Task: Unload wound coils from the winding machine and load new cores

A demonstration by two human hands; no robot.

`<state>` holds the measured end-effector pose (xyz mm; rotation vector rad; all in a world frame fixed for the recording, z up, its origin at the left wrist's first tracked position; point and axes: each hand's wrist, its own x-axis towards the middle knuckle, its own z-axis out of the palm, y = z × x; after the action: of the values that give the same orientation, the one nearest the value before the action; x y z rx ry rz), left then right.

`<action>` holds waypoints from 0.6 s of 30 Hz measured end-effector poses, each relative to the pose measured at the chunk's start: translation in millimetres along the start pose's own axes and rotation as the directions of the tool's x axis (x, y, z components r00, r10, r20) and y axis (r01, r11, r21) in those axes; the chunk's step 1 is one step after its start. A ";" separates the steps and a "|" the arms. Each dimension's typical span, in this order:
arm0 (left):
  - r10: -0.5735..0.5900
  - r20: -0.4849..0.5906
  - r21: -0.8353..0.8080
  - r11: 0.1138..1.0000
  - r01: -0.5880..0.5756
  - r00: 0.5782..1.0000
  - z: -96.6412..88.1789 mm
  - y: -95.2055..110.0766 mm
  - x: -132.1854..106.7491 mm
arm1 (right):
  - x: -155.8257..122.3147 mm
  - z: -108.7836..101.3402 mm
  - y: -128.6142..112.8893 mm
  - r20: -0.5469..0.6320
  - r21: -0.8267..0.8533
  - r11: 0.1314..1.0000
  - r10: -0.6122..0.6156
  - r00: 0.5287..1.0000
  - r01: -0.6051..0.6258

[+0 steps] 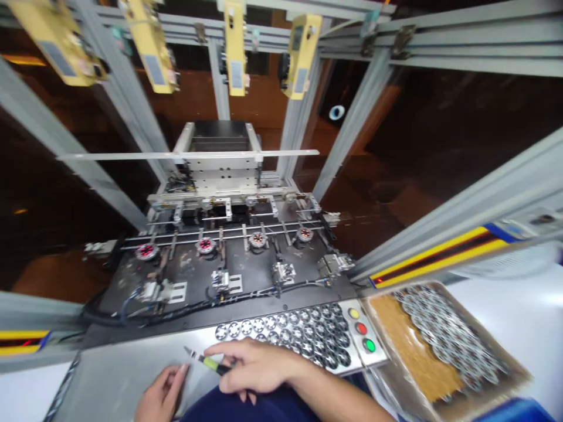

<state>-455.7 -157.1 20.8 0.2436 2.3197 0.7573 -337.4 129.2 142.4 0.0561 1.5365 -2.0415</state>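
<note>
My right hand (253,368) rests on the metal ledge (118,375) in front of the machine, fingers closed around a thin tool with a yellow-green grip (206,360), its tip pointing left. My left hand (160,395) lies at the bottom edge, fingers extended and together, fingertips close to the tool's tip, holding nothing I can see. Just behind my right hand, several round metal stator cores (290,331) lie in rows on the ledge.
A winding machine deck (229,264) holds several stations with cores (257,240) on spindles. Yellow, red and green buttons (361,329) sit right of the ledge. A cardboard tray (413,351) with more cores stands at right. Metal frame posts surround the machine.
</note>
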 end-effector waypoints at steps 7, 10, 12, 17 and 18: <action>-0.113 0.325 -0.682 0.660 0.315 0.939 -4.9 43.6 -32.6 | 117.9 44.1 23.1 -0.256 -0.803 0.550 0.033 0.966 -0.231; -0.061 0.221 -0.580 0.794 0.182 0.973 3.4 37.6 -37.8 | 122.6 56.2 29.9 -0.305 -0.820 0.490 0.060 0.950 -0.295; -0.042 0.132 -0.448 0.889 0.098 0.990 7.1 29.5 -36.4 | 120.5 59.6 29.2 -0.306 -0.825 0.460 0.124 0.944 -0.328; 0.075 -0.024 -0.202 0.976 -0.079 0.997 11.7 15.1 -28.2 | 119.0 62.8 16.6 -0.292 -0.894 0.276 0.238 0.926 -0.353; 0.127 -0.056 -0.117 0.984 -0.133 0.990 12.9 14.6 -26.9 | 118.2 62.6 13.8 -0.290 -0.913 0.222 0.242 0.926 -0.343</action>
<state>-427.4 -149.1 36.2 0.3286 2.3101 0.9752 -410.5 21.6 108.4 -0.0384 2.3559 -0.5150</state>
